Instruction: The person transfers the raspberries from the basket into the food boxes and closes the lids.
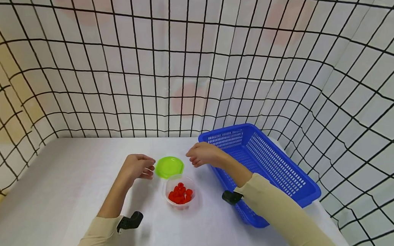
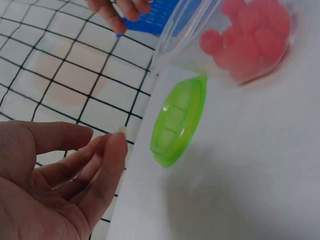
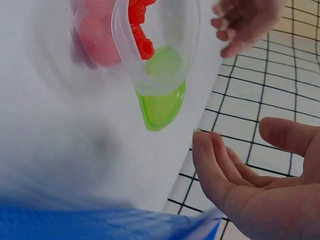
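Observation:
A clear plastic tub (image 1: 167, 186) stands on the white table with several small red pieces (image 1: 179, 194) inside, raspberry-like in the right wrist view. Just behind it lies a bright green lid (image 1: 169, 167), flat on the cloth. My left hand (image 1: 138, 166) hovers left of the lid, fingers loosely bent and holding nothing. On the other side, my right hand (image 1: 204, 154) is held in the air near the basket's left rim, its fingers relaxed with nothing between them. Both wrist views show a gap between thumb and fingers. Neither hand touches the lid or tub.
A blue slotted basket (image 1: 311, 191) stands on the right of the table, partly beneath my right forearm. Black grid netting (image 1: 169, 64) over white cloth surrounds the back and sides. White cloth covers the table (image 1: 67, 185).

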The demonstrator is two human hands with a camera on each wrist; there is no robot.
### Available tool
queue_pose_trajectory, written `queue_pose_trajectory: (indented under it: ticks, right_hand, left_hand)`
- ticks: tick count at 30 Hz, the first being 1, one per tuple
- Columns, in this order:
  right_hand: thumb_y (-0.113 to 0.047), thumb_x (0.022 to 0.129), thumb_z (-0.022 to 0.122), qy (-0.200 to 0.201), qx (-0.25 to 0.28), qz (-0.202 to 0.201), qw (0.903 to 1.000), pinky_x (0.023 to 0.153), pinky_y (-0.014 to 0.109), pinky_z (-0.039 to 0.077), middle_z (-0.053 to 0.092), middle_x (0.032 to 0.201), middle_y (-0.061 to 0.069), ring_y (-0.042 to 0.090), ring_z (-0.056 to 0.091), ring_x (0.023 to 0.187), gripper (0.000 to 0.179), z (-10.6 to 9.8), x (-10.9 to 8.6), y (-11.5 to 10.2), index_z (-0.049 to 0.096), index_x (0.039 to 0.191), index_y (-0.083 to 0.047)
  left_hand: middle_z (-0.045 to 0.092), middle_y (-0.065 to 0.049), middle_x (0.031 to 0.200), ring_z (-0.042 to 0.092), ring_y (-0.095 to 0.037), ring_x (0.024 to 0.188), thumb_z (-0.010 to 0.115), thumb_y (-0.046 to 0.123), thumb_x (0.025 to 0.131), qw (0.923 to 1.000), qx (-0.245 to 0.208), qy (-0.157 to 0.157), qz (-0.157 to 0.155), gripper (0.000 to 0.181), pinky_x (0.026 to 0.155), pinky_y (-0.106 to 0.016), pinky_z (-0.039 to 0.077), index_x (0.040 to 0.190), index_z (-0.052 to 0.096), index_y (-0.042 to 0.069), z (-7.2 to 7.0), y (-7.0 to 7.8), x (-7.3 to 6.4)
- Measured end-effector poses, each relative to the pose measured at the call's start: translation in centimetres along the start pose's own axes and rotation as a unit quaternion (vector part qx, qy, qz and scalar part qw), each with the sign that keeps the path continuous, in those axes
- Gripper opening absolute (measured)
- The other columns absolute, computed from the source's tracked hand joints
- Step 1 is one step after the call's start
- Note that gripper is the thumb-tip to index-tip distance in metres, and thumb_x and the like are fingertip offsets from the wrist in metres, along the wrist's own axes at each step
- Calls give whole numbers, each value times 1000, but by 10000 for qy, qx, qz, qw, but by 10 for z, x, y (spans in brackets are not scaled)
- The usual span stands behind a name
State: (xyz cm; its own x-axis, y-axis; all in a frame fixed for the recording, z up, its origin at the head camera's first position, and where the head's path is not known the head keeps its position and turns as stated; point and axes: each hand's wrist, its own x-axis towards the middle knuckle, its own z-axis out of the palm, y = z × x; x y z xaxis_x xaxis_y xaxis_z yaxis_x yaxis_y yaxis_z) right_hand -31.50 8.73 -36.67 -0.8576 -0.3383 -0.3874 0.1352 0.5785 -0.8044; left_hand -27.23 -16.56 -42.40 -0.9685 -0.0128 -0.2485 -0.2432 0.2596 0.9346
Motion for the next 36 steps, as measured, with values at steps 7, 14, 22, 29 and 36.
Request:
queue_pose_trajectory:
  ticks: [7, 14, 22, 29, 36]
  right_hand:
    - [-22, 101, 59, 160, 60, 418, 9990, 96, 37, 59, 60, 131, 28, 40, 61, 120, 44, 11, 24, 2, 53, 135, 5]
    - [-19, 102, 54, 387, 543, 769, 9948, 95, 35, 59, 62, 128, 27, 33, 65, 106, 45, 22, 42, 12, 52, 139, 6]
    - [-17, 102, 54, 518, 870, 1100, 9888, 92, 34, 60, 64, 116, 25, 26, 63, 88, 46, 38, 52, 20, 49, 140, 8]
    - [-15, 101, 54, 610, 1071, 1144, 9858, 91, 33, 60, 64, 115, 24, 25, 63, 87, 41, 45, 54, 27, 52, 135, 9]
    - [-14, 101, 53, 498, 1287, 1099, 9843, 92, 32, 59, 63, 118, 25, 25, 61, 88, 40, 47, 54, 27, 53, 133, 9]
  left_hand:
    - [69, -20, 94, 65, -11, 63, 59, 13, 97, 9973, 674, 296, 25, 30, 65, -25, 62, 115, 66, -11, -1, 11, 21]
    - [67, -15, 91, 61, -12, 66, 59, 14, 96, 9928, 1079, 527, -52, 29, 69, -26, 62, 113, 67, -9, 7, 7, 33]
    - [64, -8, 78, 62, -13, 66, 59, 16, 94, 9895, 1288, 624, -223, 29, 68, -26, 60, 109, 69, -7, 12, -5, 40]
    - [68, -15, 91, 63, -14, 69, 59, 15, 95, 9918, 1131, 491, -344, 31, 68, -25, 61, 113, 67, -9, 14, -9, 42]
    - [69, -18, 100, 65, -16, 73, 59, 15, 97, 9923, 992, 476, -570, 35, 69, -24, 61, 121, 64, -10, 16, -10, 42]
